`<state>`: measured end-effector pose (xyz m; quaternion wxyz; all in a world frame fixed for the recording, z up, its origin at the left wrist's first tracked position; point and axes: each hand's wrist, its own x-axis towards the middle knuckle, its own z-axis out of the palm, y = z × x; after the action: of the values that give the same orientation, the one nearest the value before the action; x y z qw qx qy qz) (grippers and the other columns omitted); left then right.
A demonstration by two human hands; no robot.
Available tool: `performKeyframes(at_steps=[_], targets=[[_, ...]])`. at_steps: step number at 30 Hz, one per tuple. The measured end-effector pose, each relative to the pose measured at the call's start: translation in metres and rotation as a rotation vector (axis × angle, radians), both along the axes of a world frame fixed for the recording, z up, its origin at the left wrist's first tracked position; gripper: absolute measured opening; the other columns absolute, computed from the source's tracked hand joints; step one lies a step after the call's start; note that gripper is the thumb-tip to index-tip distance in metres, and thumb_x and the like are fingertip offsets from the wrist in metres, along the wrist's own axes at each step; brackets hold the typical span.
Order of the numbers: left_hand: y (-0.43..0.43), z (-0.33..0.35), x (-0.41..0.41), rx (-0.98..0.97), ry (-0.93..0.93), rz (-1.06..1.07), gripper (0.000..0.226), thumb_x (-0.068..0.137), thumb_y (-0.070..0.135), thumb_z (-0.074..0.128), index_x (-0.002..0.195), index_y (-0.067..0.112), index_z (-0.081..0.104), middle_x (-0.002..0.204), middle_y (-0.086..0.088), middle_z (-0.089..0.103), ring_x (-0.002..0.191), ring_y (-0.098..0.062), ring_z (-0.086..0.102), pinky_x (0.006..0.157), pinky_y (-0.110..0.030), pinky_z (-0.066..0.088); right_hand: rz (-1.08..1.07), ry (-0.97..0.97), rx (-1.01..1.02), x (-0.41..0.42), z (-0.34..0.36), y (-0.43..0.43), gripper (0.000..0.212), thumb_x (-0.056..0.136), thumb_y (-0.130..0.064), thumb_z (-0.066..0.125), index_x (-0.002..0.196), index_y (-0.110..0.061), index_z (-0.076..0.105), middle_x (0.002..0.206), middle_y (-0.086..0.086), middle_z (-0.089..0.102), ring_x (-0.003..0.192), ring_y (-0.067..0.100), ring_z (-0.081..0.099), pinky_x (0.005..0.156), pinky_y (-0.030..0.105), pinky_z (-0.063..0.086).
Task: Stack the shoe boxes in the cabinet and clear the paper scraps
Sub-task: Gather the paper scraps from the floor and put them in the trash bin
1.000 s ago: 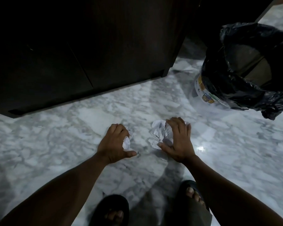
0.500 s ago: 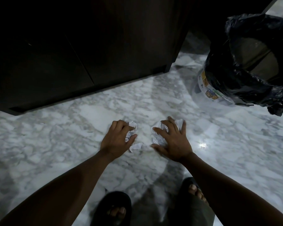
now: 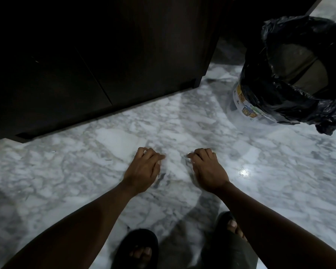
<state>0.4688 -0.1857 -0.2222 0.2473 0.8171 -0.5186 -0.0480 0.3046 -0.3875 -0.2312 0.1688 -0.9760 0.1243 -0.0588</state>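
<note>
A bin (image 3: 248,107) lined with a black bag (image 3: 275,98) stands well beyond my right hand (image 3: 208,169), on marble floor (image 3: 97,166); my sandals (image 3: 138,241) behind.

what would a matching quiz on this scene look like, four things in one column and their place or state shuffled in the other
Things
1. left hand
2. right hand
3. bin liner
4. cabinet

Places and states
a. black and crinkled, draped over a bin at the far right
b. dark, fills the upper left, stands on the marble floor
c. grip curled on a paper scrap, on the side nearer the bin
d. grip curled on a paper scrap, on the side away from the bin

Pairs: 1-d, 2-c, 3-a, 4-b
</note>
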Motion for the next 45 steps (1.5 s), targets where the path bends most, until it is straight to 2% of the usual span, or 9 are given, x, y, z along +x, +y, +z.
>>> performKeyframes(at_steps=[3, 5, 9, 14, 21, 28, 33, 38, 45], targets=[[-0.001, 0.004, -0.012, -0.041, 0.032, 0.062, 0.04, 0.094, 0.039, 0.049, 0.114, 0.009, 0.068, 0.105, -0.003, 0.062, 0.103, -0.024, 0.047, 0.096, -0.043, 0.043, -0.008, 0.035, -0.001, 0.001, 0.005, 0.001, 0.03, 0.085, -0.02, 0.049, 0.112, -0.016, 0.06, 0.112, 0.001, 0.051, 0.097, 0.026, 0.046, 0.08, 0.041, 0.044], [-0.003, 0.004, -0.027, -0.024, 0.02, 0.135, 0.066, 0.086, 0.065, 0.058, 0.116, 0.006, 0.066, 0.109, -0.005, 0.061, 0.108, -0.026, 0.048, 0.102, -0.043, 0.042, -0.024, 0.005, 0.028, 0.001, 0.006, 0.0, 0.025, 0.092, -0.033, 0.053, 0.109, -0.016, 0.059, 0.116, 0.001, 0.05, 0.097, 0.024, 0.045, 0.082, 0.04, 0.044], [-0.007, 0.0, -0.05, 0.075, 0.003, 0.2, 0.109, 0.062, 0.091, 0.06, 0.123, 0.001, 0.061, 0.124, -0.012, 0.059, 0.122, -0.033, 0.049, 0.108, -0.045, 0.038, -0.016, 0.04, 0.049, 0.001, 0.005, -0.003, 0.057, 0.086, -0.068, 0.054, 0.106, -0.015, 0.058, 0.118, -0.001, 0.051, 0.1, 0.018, 0.044, 0.086, 0.031, 0.038], [-0.006, -0.011, -0.05, 0.04, -0.065, 0.212, 0.078, 0.075, 0.08, 0.062, 0.107, 0.008, 0.068, 0.108, -0.006, 0.064, 0.106, -0.026, 0.053, 0.092, -0.039, 0.047, -0.029, -0.037, 0.028, 0.002, 0.003, -0.001, 0.029, 0.095, -0.045, 0.057, 0.087, -0.017, 0.054, 0.096, -0.003, 0.053, 0.09, 0.02, 0.045, 0.079, 0.038, 0.043], [-0.013, -0.005, -0.055, 0.075, -0.112, 0.272, 0.07, 0.079, 0.083, 0.051, 0.087, 0.013, 0.06, 0.092, -0.002, 0.057, 0.09, -0.022, 0.049, 0.081, -0.035, 0.046, -0.025, -0.024, -0.012, 0.002, -0.001, -0.001, 0.031, 0.097, -0.043, 0.052, 0.08, -0.017, 0.053, 0.085, -0.002, 0.048, 0.083, 0.02, 0.043, 0.075, 0.034, 0.036], [-0.011, -0.009, -0.058, 0.074, -0.106, 0.296, 0.033, 0.094, 0.047, 0.06, 0.081, 0.017, 0.057, 0.091, -0.001, 0.057, 0.092, -0.025, 0.05, 0.081, -0.036, 0.048, -0.041, -0.005, -0.016, 0.003, -0.001, 0.0, 0.03, 0.098, -0.039, 0.049, 0.079, -0.016, 0.053, 0.084, -0.003, 0.047, 0.082, 0.02, 0.042, 0.074, 0.034, 0.035], [-0.01, -0.009, -0.062, -0.02, -0.077, 0.22, 0.008, 0.093, 0.023, 0.067, 0.097, 0.016, 0.066, 0.097, -0.001, 0.06, 0.084, -0.022, 0.054, 0.073, -0.033, 0.046, -0.042, -0.022, 0.01, 0.001, -0.002, -0.001, 0.022, 0.098, -0.035, 0.054, 0.083, -0.018, 0.052, 0.086, -0.004, 0.047, 0.082, 0.02, 0.042, 0.075, 0.034, 0.035], [-0.008, -0.019, -0.06, -0.091, -0.001, 0.179, 0.01, 0.094, 0.013, 0.067, 0.102, 0.01, 0.072, 0.1, -0.004, 0.063, 0.089, -0.021, 0.058, 0.075, -0.036, 0.053, -0.032, -0.042, 0.005, 0.002, -0.003, -0.001, 0.019, 0.097, -0.033, 0.056, 0.085, -0.018, 0.053, 0.085, -0.004, 0.048, 0.08, 0.02, 0.043, 0.074, 0.034, 0.035], [-0.011, -0.014, -0.058, -0.014, -0.029, 0.139, 0.024, 0.098, 0.03, 0.051, 0.091, 0.015, 0.068, 0.083, -0.001, 0.057, 0.075, -0.02, 0.054, 0.066, -0.038, 0.052, 0.003, -0.039, -0.08, 0.002, -0.003, -0.003, 0.032, 0.098, -0.04, 0.054, 0.076, -0.017, 0.057, 0.078, -0.002, 0.051, 0.077, 0.02, 0.044, 0.071, 0.032, 0.032]])
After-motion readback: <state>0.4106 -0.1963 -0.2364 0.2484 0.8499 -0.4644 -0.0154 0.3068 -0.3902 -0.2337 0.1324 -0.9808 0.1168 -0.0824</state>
